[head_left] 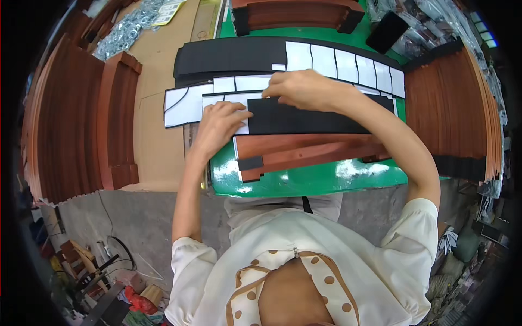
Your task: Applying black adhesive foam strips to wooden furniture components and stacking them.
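Pressing a black strip (pixel 310 120) flat above red wood slats (pixel 310 149).
Left hand (pixel 220 126) spread flat at strip's left end, gripping nothing; right hand (pixel 304 89) curled on its top edge, fingertips pinching. Beyond, white-backed sheets (pixel 348 65). Risk: crooked placement, wrinkling if hands shift.

A small furniture or woodworking workshop. Stacks of reddish-brown wooden slats (pixel 70 119) stand left and right of a green worktop (pixel 304 179), with more such wooden parts (pixel 296 13) at its far edge. Sheets of black adhesive pads (pixel 234 54) on white backing lie across the worktop. A heap of metal washers (pixel 128 24) sits on cardboard (pixel 157 136). The concrete floor (pixel 136 217) is bare, with scrap and tools (pixel 87 266) lying about.
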Available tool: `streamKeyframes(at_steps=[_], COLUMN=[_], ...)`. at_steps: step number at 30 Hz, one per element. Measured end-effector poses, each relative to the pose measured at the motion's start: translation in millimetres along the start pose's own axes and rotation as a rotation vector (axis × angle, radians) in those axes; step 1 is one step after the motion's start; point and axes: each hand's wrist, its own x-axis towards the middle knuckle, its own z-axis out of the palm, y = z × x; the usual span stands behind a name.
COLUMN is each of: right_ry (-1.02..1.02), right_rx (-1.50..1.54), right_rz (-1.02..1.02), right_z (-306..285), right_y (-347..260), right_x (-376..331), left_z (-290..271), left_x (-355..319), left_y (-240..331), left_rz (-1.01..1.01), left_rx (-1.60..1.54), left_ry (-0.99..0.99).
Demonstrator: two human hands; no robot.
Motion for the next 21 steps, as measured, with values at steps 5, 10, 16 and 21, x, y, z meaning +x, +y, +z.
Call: streamKeyframes(at_steps=[5,10,16,21], right_ry=[-0.183,-0.159,-0.245,-0.182], right_rx=[-0.126,-0.122,-0.074,-0.039], right_rz=[-0.056,-0.047,-0.094,-0.040], right_z=[19,29,18,8], right_y=[4,13,11,14], right_x=[43,61,76,66], left_z=[6,7,6,8], left_x=[2,1,1,1], left_y=[3,5,7,9], left_rz=[0.071,0.008,-0.032,-0.020], left_rx=[0.201,0.198,0.170,0.198], left_ry=[-0.030,-0.017,-0.011,0.016])
